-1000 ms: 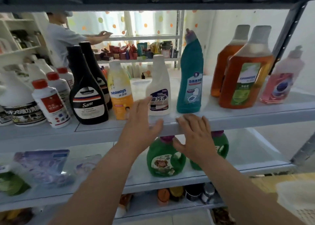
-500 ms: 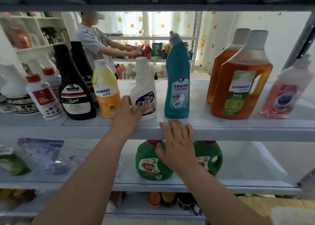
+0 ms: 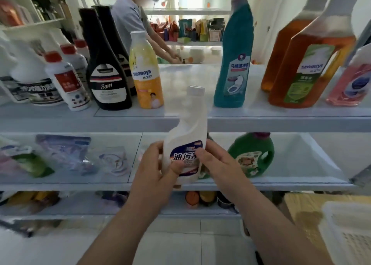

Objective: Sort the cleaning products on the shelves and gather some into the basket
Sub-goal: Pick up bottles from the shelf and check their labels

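The white bottle (image 3: 186, 130) is smooth, opaque plastic with a glossy printed label. The shelf (image 3: 281, 122) looks like painted metal, pale and faintly shiny. The amber bottles (image 3: 309, 64) are translucent plastic, and the black bottle (image 3: 108, 72) is glossy. The basket (image 3: 349, 236) is matt white perforated plastic. The blurred pouches (image 3: 64, 154) may be soft plastic film.

Bottle (image 3: 188, 128): white, upright, held before the shelf (image 3: 281, 122) edge.
Left hand (image 3: 154, 172): thumb on label, fingers round left side.
Right hand (image 3: 220, 164): grips right side.
Shelf: yellow bottle (image 3: 147, 78), teal bottle (image 3: 233, 64), standing apart.
Basket (image 3: 345, 234): white, lower right.
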`<state>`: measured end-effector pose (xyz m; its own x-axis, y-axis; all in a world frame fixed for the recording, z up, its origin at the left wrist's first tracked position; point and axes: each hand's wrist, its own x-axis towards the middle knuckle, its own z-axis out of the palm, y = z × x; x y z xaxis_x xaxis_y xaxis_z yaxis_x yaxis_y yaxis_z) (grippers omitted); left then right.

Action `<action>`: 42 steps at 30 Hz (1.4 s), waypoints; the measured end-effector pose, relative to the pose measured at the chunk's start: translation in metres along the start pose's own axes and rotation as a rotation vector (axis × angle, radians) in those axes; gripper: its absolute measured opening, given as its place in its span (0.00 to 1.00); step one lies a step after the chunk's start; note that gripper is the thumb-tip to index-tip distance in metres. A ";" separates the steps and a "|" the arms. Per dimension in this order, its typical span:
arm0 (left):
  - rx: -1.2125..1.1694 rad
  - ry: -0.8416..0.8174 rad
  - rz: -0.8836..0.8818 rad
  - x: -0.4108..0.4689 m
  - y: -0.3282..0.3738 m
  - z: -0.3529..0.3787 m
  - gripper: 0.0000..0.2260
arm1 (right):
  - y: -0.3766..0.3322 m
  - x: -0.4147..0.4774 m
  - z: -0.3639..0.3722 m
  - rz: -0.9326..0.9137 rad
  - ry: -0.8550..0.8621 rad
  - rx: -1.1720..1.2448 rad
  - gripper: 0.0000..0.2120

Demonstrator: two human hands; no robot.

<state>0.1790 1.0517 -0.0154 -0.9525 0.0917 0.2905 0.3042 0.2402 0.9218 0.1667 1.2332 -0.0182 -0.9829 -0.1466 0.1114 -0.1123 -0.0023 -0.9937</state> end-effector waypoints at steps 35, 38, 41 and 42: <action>-0.070 -0.360 -0.236 -0.136 -0.099 -0.129 0.19 | 0.029 -0.087 0.185 0.141 0.228 0.146 0.15; -0.312 -0.347 -0.463 -0.139 -0.091 -0.123 0.19 | 0.036 -0.082 0.179 0.262 0.245 0.330 0.18; -0.543 -0.360 -0.771 -0.139 -0.080 -0.114 0.15 | 0.048 -0.081 0.179 0.308 0.220 0.616 0.22; -0.611 -0.393 -0.838 -0.138 -0.077 -0.110 0.13 | 0.052 -0.082 0.177 0.294 0.213 0.662 0.22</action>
<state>0.2851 0.9144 -0.0981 -0.7494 0.4492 -0.4865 -0.5961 -0.1377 0.7910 0.2668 1.0695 -0.0818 -0.9734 -0.0383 -0.2257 0.2035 -0.5964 -0.7765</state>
